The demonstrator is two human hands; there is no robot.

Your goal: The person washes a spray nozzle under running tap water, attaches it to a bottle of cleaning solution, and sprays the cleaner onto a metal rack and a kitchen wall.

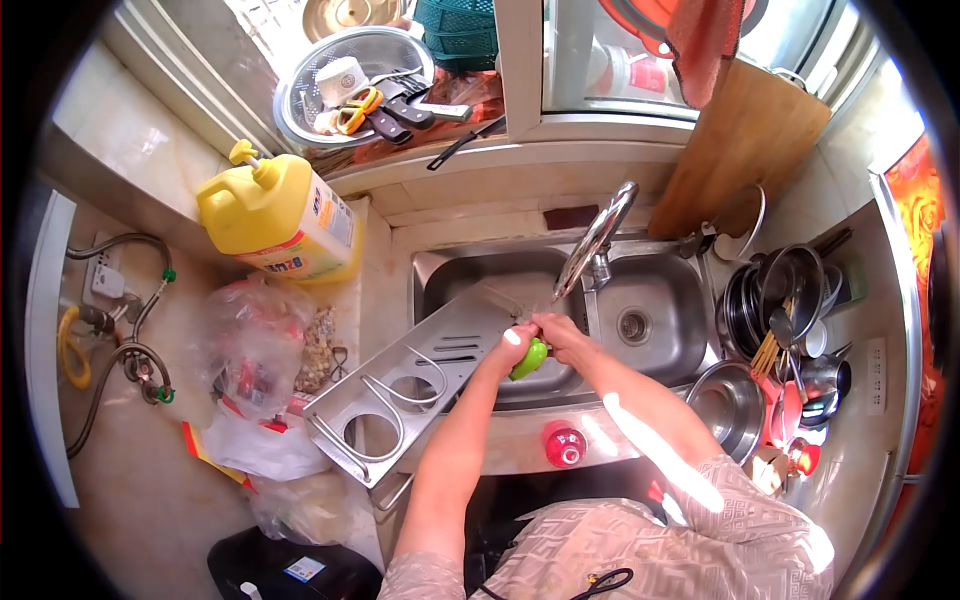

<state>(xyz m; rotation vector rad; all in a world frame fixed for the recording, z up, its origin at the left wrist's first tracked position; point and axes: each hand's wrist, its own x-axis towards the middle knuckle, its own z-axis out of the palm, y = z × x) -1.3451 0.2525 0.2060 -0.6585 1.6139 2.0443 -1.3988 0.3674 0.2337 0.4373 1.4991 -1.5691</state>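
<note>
Nearest us is our patterned shirt (pixel 630 545). Our left hand (pixel 512 343) grips a green thing (pixel 529 361) over the left sink bowl (pixel 450 270). Our right hand (pixel 563 338) is just beside it; we can't tell if it holds anything. A metal rack (pixel 430 338) slants from the bowl to the near left.

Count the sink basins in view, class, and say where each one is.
2. The left basin lies partly covered by the metal rack; the right basin is beside it, its round drain showing.
</note>
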